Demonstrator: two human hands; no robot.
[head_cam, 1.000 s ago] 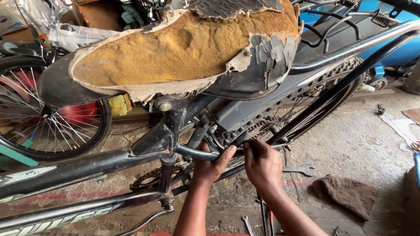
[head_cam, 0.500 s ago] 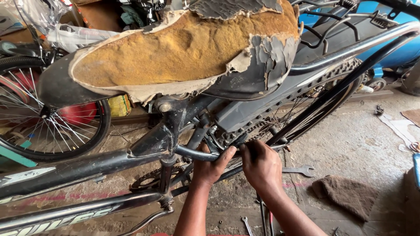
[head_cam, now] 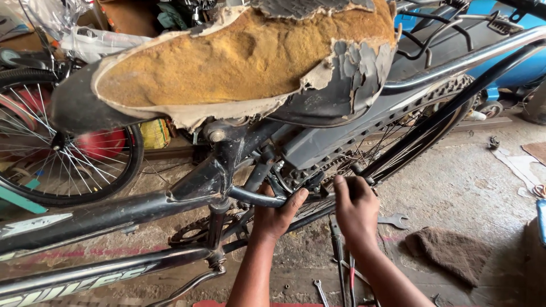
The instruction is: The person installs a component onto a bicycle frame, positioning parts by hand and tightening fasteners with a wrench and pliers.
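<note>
A black bicycle frame (head_cam: 114,207) stands in front of me, with a torn saddle (head_cam: 239,57) whose yellow foam shows. My left hand (head_cam: 276,213) is wrapped around a curved black tube (head_cam: 250,196) just behind the seat tube. My right hand (head_cam: 355,207) is closed around a dark part next to the rear wheel (head_cam: 398,136) and the slanted black stay (head_cam: 443,111); what it grips is hidden by the fingers.
Spanners lie on the concrete floor: one (head_cam: 395,220) right of my right hand, more tools (head_cam: 341,267) below it. A brown rag (head_cam: 449,253) lies at the right. Another bicycle wheel (head_cam: 62,153) stands at the left beside a red container (head_cam: 102,143).
Both hands stay on the same parts of the frame. The right hand has shifted slightly; nothing was let go.
</note>
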